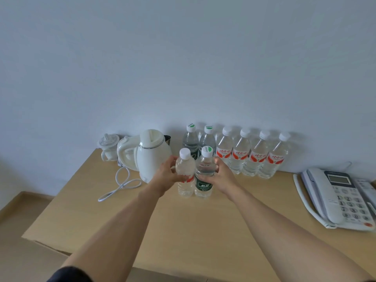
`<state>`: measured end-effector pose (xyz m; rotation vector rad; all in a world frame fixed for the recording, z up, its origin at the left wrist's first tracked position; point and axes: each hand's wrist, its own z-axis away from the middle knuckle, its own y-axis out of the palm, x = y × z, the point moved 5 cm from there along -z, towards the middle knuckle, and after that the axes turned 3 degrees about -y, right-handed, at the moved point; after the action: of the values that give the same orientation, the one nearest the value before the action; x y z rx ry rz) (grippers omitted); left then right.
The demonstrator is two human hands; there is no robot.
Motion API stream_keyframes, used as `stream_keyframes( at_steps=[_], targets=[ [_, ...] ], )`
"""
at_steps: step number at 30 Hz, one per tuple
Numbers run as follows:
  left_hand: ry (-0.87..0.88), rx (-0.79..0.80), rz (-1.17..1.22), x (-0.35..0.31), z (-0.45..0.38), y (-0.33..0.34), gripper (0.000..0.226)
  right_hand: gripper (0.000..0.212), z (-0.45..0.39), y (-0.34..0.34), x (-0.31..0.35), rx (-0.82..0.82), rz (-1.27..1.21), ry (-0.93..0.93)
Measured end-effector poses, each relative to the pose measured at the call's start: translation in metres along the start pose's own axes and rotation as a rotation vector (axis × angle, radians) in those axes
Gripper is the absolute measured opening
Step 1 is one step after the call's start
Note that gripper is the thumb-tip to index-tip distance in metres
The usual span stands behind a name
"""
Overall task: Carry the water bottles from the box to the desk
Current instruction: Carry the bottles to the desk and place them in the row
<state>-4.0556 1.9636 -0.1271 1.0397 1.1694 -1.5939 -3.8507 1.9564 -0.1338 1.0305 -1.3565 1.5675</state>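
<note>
**A:** status on the bottles?

**B:** Two in hand. My left hand (pixel 165 173) is curled round a clear plastic water bottle with a white cap and red-orange label (pixel 185 171); the fingers cover part of the label. My right hand (pixel 218 173) is wrapped round a clear plastic water bottle with a green-and-white cap and dark green label (pixel 204 173). Both grips sit at mid-body, caps up.

**A:** where exactly?

**B:** Both upright, side by side and touching, over the light wooden desk (pixel 183 231), in front of the back row. Can't tell if the bases are touching the desk top.

**A:** back row?

**B:** Against the wall: two dark-green-label bottles with green-and-white caps (pixel 198 139), then four red-orange-label bottles with white caps (pixel 252 154) to their right, all standing, packed close. All look full of clear water.

**A:** anything else on the desk?

**B:** White plastic electric kettle (pixel 151 154) just left of my left hand, with its white cord (pixel 120 185) looped on the desk. A second white appliance (pixel 126 153) behind it, type unclear. Small white lidded cup (pixel 108 146) at the far left corner. White corded desk telephone (pixel 335 197) at the right edge.
</note>
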Motion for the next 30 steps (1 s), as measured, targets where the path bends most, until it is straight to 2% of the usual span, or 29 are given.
stream_keyframes(
  at_steps=[12, 18, 23, 30],
  targets=[
    [0.012, 0.051, -0.057, 0.002, -0.015, -0.005, 0.064, 0.062, -0.006, 0.005, -0.007, -0.055, 0.151, 0.019],
    [0.087, 0.048, -0.357, -0.015, -0.01, -0.013, 0.066, 0.076, -0.006, 0.003, -0.005, -0.085, 0.181, -0.005],
    [0.337, -0.146, -0.64, -0.065, 0.0, -0.028, 0.057, 0.057, -0.002, -0.004, 0.014, -0.153, 0.235, -0.109],
    [0.367, -0.169, -0.855, -0.083, -0.003, -0.017, 0.048, 0.048, 0.002, -0.004, 0.019, -0.168, 0.308, -0.161]
  ],
)
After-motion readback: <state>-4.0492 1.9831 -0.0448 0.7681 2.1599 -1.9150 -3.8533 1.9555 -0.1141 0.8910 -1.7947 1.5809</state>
